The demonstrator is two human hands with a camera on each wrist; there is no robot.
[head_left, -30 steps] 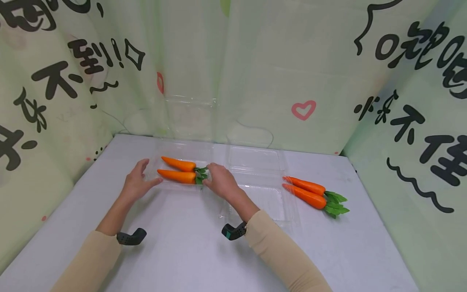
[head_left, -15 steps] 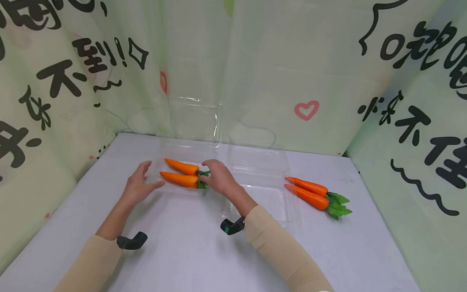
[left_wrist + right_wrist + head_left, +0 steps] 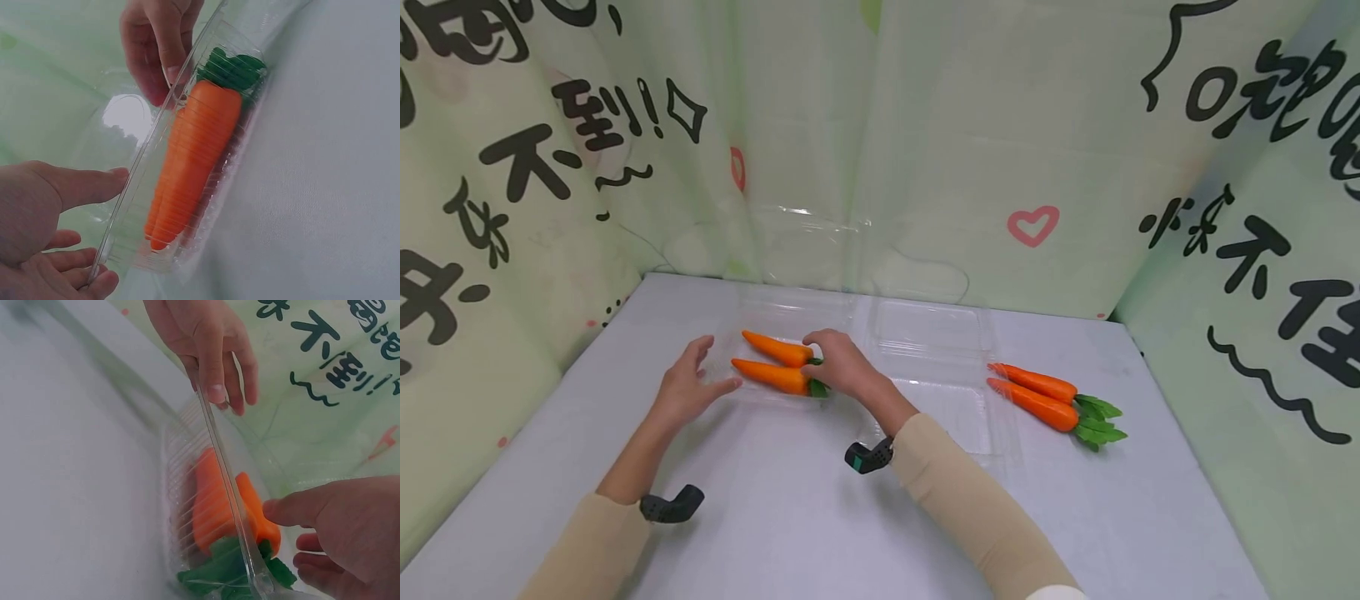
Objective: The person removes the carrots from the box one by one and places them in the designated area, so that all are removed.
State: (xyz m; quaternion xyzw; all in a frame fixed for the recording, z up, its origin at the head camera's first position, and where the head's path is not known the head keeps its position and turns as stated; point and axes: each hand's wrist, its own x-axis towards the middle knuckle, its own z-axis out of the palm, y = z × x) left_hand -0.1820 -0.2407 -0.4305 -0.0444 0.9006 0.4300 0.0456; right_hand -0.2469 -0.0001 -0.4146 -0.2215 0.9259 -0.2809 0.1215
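In the head view two orange carrots (image 3: 771, 377) with green leaves lie side by side in a clear plastic box (image 3: 144, 156), tips to the left. My left hand (image 3: 687, 387) is at the box's left end; in the left wrist view its extended thumb and fingertips are at the rim. My right hand (image 3: 842, 364) reaches over the leafy end, thumb and fingers spread, covering part of the leaves. In the right wrist view its thumb tip appears beside a carrot (image 3: 215, 506); whether they touch I cannot tell. The box's lid (image 3: 805, 250) stands raised behind.
A second clear plastic box (image 3: 936, 400), lid folded back, stands to the right. Two more carrots (image 3: 1037, 398) lie beyond it, tips over its right edge. A printed curtain (image 3: 940, 150) closes off the back and sides of the white table (image 3: 760, 517).
My right hand has moved slightly left over the leaves, away from the box's right edge. The two carrots and left hand appear shifted slightly with the view. The left hand keeps its pose.
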